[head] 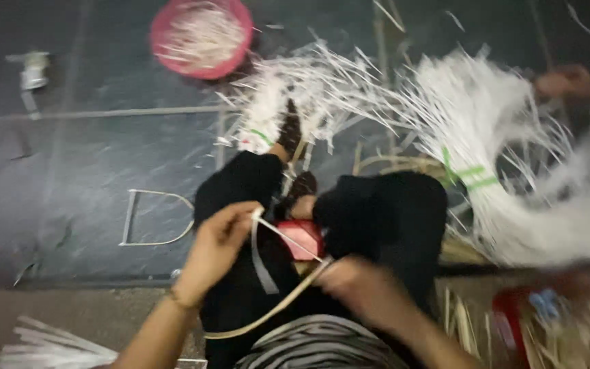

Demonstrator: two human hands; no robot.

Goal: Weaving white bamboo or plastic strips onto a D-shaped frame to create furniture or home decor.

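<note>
Head view, left hand: your left hand point(216, 246) is raised over your black-clad lap, fingers pinched on the upper end of a thin pale flat strip of cane or plastic point(278, 236); a grey band point(262, 263) hangs down from just under those fingertips.
Head view, right hand: your right hand point(363, 287) is blurred by motion; it seems closed on the lower end of the same strip, but you cannot tell the grip for certain.
Strip: it runs taut from your left fingertips down to your right fingers, and a longer tan curved length point(268, 314) sweeps from below the right fingers back towards your left wrist.
Red object: a small red block-shaped thing point(302, 239) sits on your lap just behind the strip, between the two hands; what it is cannot be told.
Beyond the fingers: a large bundle of white strips tied with green bands point(472, 150) lies to the right, a smaller white tied bundle point(268, 113) lies ahead by your foot, and a round pink basin filled with pale strips point(201, 35) stands further off on the dark floor point(83, 171).
Progress: one strip is in hand; the big bundles look barely drawn on, so most material appears unworked.
Another person: a hand point(565, 82) shows at the far right, beside the large bundle.
</note>
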